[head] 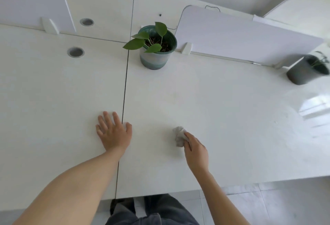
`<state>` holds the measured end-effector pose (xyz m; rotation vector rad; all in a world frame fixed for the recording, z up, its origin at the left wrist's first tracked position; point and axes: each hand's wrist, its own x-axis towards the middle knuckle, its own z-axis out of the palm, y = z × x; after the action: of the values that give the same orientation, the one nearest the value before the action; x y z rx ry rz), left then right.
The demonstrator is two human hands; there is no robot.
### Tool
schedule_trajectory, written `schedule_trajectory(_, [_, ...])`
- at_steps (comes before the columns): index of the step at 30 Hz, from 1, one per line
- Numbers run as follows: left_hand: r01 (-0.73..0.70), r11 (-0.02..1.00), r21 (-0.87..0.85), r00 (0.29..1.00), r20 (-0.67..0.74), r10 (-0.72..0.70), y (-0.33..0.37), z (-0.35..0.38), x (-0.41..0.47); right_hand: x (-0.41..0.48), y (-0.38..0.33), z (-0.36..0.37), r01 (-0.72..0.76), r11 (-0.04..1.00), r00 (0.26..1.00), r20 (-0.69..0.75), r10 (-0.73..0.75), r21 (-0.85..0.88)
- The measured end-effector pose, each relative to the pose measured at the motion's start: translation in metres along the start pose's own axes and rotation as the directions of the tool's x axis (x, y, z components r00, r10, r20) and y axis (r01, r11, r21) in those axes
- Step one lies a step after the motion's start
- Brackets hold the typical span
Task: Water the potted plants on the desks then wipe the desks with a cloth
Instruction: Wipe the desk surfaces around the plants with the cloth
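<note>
I see the cloth (179, 136) as a small grey, crumpled wad on the right desk (223, 117), at about five o'clock from the middle of my view. Part of it is hidden under my right hand (196, 150), whose fingers are closed down on it, pressing it to the white top. At nine o'clock from the cloth my left hand (114, 131) lies flat, fingers spread and holding nothing, on the left desk (53, 108) with the thumb reaching across the dark seam (125, 89) between the two tops.

I count two potted plants. The green-leaved plant (157, 46), in a blue-green banded pot, stands at twelve o'clock, just right of the seam and against a white divider panel (241, 35). The second plant (309, 69), in a dark grey pot at two o'clock, is blurred and its leaves run off the frame edge; I cannot make out its kind. Two round grey cable holes (75, 52) sit at ten o'clock. The right desk shows a window glare at three o'clock.
</note>
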<state>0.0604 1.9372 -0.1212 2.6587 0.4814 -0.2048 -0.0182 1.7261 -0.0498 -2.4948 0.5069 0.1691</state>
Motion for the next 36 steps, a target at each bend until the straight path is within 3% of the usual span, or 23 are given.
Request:
schedule_trajectory(6, [-0.021, 0.997, -0.068, 1.000, -0.016, 0.020, -0.003, -0.003, -0.001, -0.059, 0.018, -0.006, -0.096, 0.962, 0.995, 0.002, 0.099, 0.257])
schedule_trajectory(10, [0.002, 0.992, -0.127, 1.000, -0.010, -0.003, -0.003, -0.008, 0.001, -0.074, 0.028, -0.011, -0.142, 0.926, 0.989, 0.005, 0.150, 0.349])
schedule_trajectory(12, [0.043, 0.970, -0.241, 0.999, 0.004, -0.043, -0.005, -0.019, 0.004, -0.075, 0.034, -0.013, -0.139, 0.928, 0.990, 0.021, 0.141, 0.346])
schedule_trajectory(16, [0.062, 0.731, -0.680, 0.997, 0.006, -0.079, -0.012, -0.052, -0.014, -0.071, 0.047, -0.024, -0.088, 0.947, 0.996, 0.031, 0.082, 0.308])
schedule_trajectory(18, [0.024, 0.660, -0.751, 0.996, -0.040, -0.083, -0.020, -0.069, -0.038, -0.067, 0.052, -0.035, -0.052, 0.947, 0.998, 0.044, 0.040, 0.317])
schedule_trajectory(22, [0.065, 0.603, -0.795, 0.994, -0.001, -0.109, -0.025, -0.074, -0.113, -0.062, 0.064, -0.053, -0.008, 0.932, 0.995, 0.094, -0.028, 0.363])
schedule_trajectory(28, [0.202, 0.584, -0.786, 0.977, 0.118, -0.179, -0.016, -0.025, -0.224, -0.066, 0.092, -0.047, 0.069, 0.949, 0.958, 0.244, -0.149, 0.308])
schedule_trajectory(36, [0.360, 0.595, -0.719, 0.928, 0.210, -0.307, -0.015, 0.015, -0.317, -0.095, 0.100, -0.026, 0.290, 0.921, 0.803, 0.458, -0.382, 0.259])
